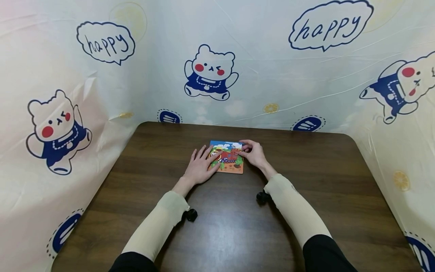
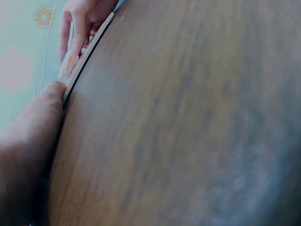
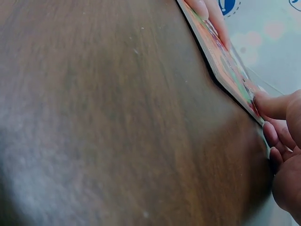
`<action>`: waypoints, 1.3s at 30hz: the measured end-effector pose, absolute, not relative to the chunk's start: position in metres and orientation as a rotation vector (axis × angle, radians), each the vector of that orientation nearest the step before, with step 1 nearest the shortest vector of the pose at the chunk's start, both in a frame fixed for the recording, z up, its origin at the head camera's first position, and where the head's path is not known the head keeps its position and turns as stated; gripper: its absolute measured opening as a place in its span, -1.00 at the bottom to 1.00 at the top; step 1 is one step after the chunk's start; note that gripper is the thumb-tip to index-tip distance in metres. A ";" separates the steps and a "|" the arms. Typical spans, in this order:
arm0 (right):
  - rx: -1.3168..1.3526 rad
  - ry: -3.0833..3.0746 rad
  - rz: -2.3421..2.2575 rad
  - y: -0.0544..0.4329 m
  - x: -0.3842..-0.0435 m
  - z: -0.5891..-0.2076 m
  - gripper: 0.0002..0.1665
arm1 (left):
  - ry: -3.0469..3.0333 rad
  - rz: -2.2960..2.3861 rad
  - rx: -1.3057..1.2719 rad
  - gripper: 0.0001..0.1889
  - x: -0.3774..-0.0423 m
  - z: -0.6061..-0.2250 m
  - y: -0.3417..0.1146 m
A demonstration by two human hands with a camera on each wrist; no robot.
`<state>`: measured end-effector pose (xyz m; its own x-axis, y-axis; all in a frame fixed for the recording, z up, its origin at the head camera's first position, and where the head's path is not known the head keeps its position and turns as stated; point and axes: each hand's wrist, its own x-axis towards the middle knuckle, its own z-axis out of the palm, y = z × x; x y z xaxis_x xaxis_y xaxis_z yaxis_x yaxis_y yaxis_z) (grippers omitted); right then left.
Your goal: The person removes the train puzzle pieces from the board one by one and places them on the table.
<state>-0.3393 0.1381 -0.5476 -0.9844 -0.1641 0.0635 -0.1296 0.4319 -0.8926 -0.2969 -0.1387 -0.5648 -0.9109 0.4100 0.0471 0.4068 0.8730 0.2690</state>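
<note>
A square, brightly printed jigsaw puzzle board (image 1: pixel 231 167) lies on the table, with blue sky on top, a red vehicle in the middle and orange ground below. My left hand (image 1: pixel 199 166) rests on its left part, fingers spread and fairly straight. At the right edge, my right hand (image 1: pixel 254 154) has thumb and fingers curled around a puzzle piece (image 2: pixel 71 63), which tilts up from the board in the left wrist view. The right wrist view shows the right thumb (image 3: pixel 273 106) over the printed face, other fingers beside the edge. Most of the piece is hidden by the fingers.
The dark wooden table (image 1: pixel 217 226) has rounded far corners. A pale curtain (image 1: pixel 258 45) printed with bears and the word "happy" hangs around its back and sides. Small black devices (image 1: pixel 192 215) sit at both wrists.
</note>
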 end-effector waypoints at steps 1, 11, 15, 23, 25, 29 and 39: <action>-0.263 2.631 -1.639 0.139 -0.339 -0.547 -0.45 | 3.028 0.432 0.660 -0.35 -0.297 -0.565 -0.139; -0.268 2.611 -1.638 0.166 -0.336 -0.541 -0.45 | 3.017 0.435 0.635 -0.35 -0.300 -0.569 -0.140; -0.267 2.600 -1.646 0.188 -0.332 -0.539 -0.44 | 3.036 0.435 0.640 -0.34 -0.299 -0.569 -0.140; -0.218 2.622 -1.655 0.226 -0.326 -0.538 -0.44 | 3.045 0.448 0.640 -0.34 -0.298 -0.569 -0.140; -0.215 2.622 -1.646 0.232 -0.325 -0.537 -0.44 | 3.043 0.447 0.642 -0.34 -0.298 -0.568 -0.140; -0.205 2.637 -1.602 0.241 -0.321 -0.535 -0.43 | 3.047 0.441 0.641 -0.34 -0.298 -0.568 -0.140; -0.147 2.648 -1.578 0.266 -0.319 -0.532 -0.41 | 3.052 0.450 0.640 -0.34 -0.299 -0.570 -0.140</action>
<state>-0.3187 0.2661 -0.5324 -0.9939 -0.1098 0.0012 -0.0533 0.4731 -0.8794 -0.2991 -0.1398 -0.5696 -0.9174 0.3923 0.0670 0.3950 0.8766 0.2748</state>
